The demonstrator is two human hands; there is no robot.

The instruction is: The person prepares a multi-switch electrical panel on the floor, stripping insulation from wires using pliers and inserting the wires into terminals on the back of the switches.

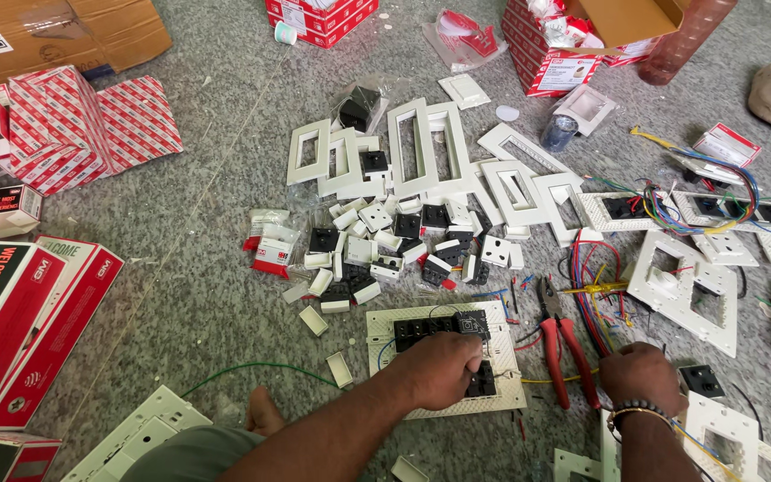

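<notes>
Left hand (pixel 443 368): grip clenched on a black switch module (pixel 481 379), pressing it into the white switch plate (pixel 385 323) on the floor | Right hand (pixel 640 375): grip closed, contents unclear, just right of the red pliers (pixel 568 348) | Tip: likely best to steady the plate and press the module squarely.

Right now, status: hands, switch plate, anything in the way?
Left hand pressing black modules into switch plate. Right hand gripping wires. Red pliers lie between the hands.

Bare floor (pixel 198 268) left — switch modules (pixel 385 245), pliers (pixel 564 344) crowd ahead.
</notes>
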